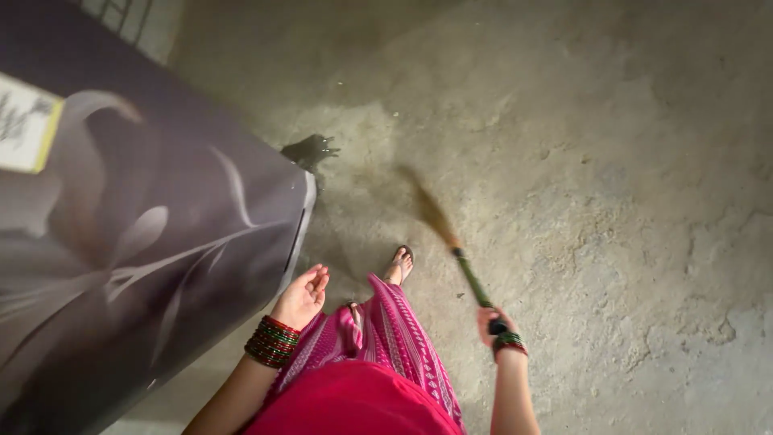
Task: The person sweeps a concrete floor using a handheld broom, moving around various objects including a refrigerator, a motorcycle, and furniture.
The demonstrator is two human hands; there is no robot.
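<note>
From my remote seat I judged the broom (451, 242) to be a light thing, stiff along its thin green handle and soft, springy at the brush end, so it would swing easily from one hand and bend at the tips when pressed to the floor; the sensible place to take it was low on the handle's end, where it was in fact held. The right hand (493, 322) was clenched around that end, a band of bangles on the wrist. The broom slanted away from the hand, up and to the left, its straw-coloured bristles blurred over the rough concrete floor (612, 177), just ahead of the sandalled foot (400, 263). The left hand (303, 296) was released, palm up with fingers loosely curled, holding nothing, close beside the curved grey appliance with a pale floral pattern (137, 234). A stack of red and green bangles (272, 341) sat on that wrist above the pink patterned skirt (394, 338).
</note>
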